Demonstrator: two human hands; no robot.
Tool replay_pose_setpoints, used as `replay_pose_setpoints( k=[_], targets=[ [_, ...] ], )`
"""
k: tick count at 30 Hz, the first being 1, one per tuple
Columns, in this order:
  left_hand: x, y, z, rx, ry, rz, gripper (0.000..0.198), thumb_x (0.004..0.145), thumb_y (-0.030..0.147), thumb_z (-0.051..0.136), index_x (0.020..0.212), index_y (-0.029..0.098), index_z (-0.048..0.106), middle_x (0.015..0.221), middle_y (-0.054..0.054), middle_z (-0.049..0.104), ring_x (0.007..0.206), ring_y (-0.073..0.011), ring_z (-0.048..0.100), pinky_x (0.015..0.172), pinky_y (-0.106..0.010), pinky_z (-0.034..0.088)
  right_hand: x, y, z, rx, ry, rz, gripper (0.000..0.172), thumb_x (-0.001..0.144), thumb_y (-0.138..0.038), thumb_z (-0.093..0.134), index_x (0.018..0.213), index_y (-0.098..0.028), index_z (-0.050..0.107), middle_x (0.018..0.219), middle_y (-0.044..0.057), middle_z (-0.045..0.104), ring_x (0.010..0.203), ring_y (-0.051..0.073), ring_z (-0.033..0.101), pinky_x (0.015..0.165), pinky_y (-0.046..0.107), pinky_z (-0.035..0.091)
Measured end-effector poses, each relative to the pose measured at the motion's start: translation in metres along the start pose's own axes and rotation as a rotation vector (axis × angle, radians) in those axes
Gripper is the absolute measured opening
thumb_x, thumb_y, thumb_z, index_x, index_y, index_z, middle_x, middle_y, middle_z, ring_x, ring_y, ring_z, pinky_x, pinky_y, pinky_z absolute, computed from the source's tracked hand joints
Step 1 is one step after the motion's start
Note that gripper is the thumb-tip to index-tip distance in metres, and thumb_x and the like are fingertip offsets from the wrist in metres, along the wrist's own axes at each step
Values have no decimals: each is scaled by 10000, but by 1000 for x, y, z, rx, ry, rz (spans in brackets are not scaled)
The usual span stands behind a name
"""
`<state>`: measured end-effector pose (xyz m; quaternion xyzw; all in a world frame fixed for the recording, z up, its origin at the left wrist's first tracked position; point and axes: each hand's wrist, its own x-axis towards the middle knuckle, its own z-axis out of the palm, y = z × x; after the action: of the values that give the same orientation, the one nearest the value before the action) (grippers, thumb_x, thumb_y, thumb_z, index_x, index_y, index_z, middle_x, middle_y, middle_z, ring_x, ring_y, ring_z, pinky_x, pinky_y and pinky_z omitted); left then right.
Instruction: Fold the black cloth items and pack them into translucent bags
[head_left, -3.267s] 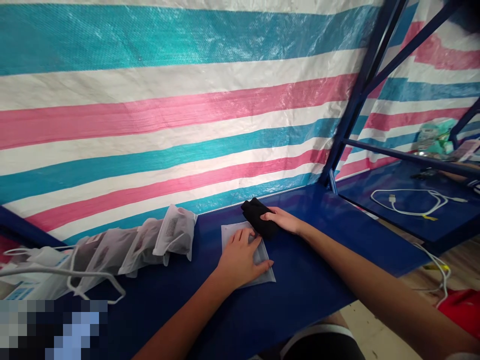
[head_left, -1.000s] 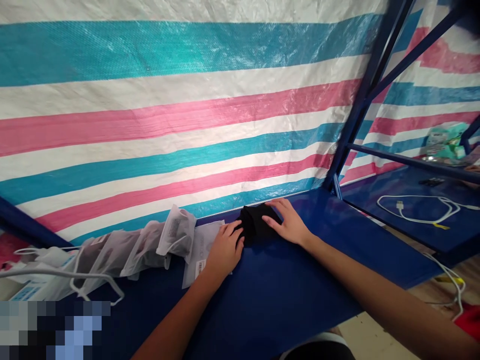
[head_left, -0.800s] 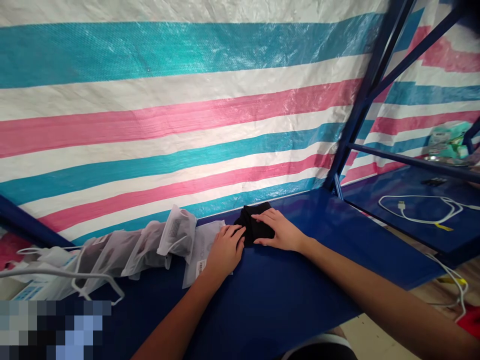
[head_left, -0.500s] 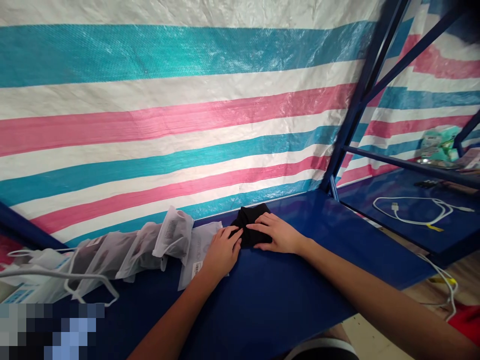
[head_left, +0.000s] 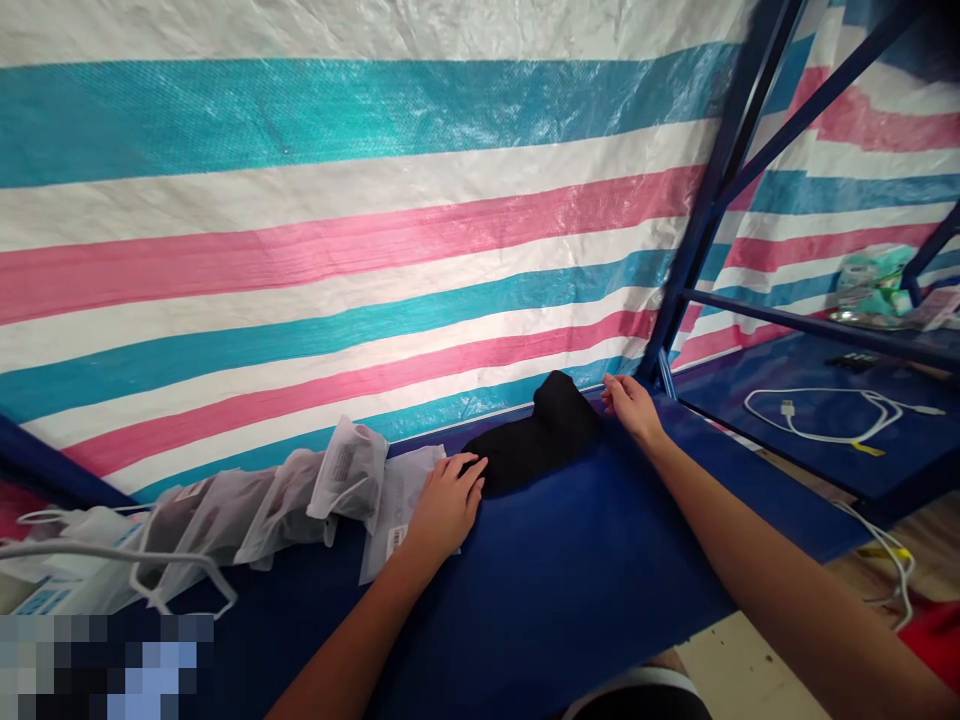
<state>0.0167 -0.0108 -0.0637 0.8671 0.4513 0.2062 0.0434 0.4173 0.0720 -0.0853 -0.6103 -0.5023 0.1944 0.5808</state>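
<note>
A black cloth item (head_left: 532, 445), soft and dark, lies stretched along the back of the blue shelf (head_left: 540, 560). A raised fold stands up near its right end. My left hand (head_left: 446, 500) lies with fingers extended on the cloth's left end, beside a frosted zip bag (head_left: 401, 490) with a barcode label. My right hand (head_left: 634, 408) is at the cloth's right end, its fingers curled and pinched at the edge; the exact grip is partly hidden.
Several filled frosted bags (head_left: 277, 505) stand in a row to the left, near a grey-white cable (head_left: 180, 555). A striped tarp (head_left: 337, 260) hangs behind. A blue metal post (head_left: 690, 220) rises at right; beyond it a white USB cable (head_left: 825, 440) lies on another shelf.
The black cloth has gone from a compact folded bundle to a longer spread-out shape. My right hand has moved right and back with its end, while my left hand has stayed in place.
</note>
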Motion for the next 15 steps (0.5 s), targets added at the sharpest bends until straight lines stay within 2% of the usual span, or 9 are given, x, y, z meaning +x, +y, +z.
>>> replay_pose_setpoints(
  k=[4, 6, 9, 11, 15],
  targets=[
    [0, 0, -1, -29, 17, -20, 414, 1102, 287, 443, 1450, 273, 665, 1527, -87, 595, 1397, -315, 560, 1207, -549, 455, 2, 5, 1, -35, 13, -23, 536, 943, -697, 606, 1144, -217, 734, 1099, 142, 785, 1073, 347, 714, 952, 476, 583],
    [0, -2, -1, -56, 28, -40, 402, 1096, 310, 465, 1436, 273, 675, 1591, -88, 537, 1454, -318, 525, 1226, -535, 447, 1, 3, 8, -47, -90, -103, 515, 934, -642, 660, 1249, -242, 740, 1266, 132, 766, 1195, 347, 693, 1023, 491, 566],
    [5, -7, -4, -110, 20, -92, 403, 1088, 374, 495, 1427, 250, 675, 1629, -98, 505, 1499, -316, 492, 1246, -512, 434, 3, 0, 17, -74, -310, -257, 516, 933, -552, 703, 1392, -315, 710, 1509, 76, 662, 1422, 347, 573, 1120, 525, 524],
    [11, -10, -5, -149, 19, -135, 436, 1087, 415, 498, 1445, 223, 653, 1599, -112, 545, 1484, -308, 512, 1254, -507, 421, 4, 0, 22, -79, -416, -287, 526, 923, -505, 730, 1421, -340, 700, 1504, 54, 672, 1445, 345, 562, 1173, 551, 486],
    [33, -14, -7, -221, 24, -186, 507, 1074, 479, 511, 1483, 198, 612, 1515, -127, 643, 1436, -314, 569, 1243, -511, 419, 9, 5, 26, -97, -457, -211, 557, 909, -492, 757, 1436, -324, 693, 1266, 64, 791, 1206, 332, 720, 1157, 576, 495]
  ],
)
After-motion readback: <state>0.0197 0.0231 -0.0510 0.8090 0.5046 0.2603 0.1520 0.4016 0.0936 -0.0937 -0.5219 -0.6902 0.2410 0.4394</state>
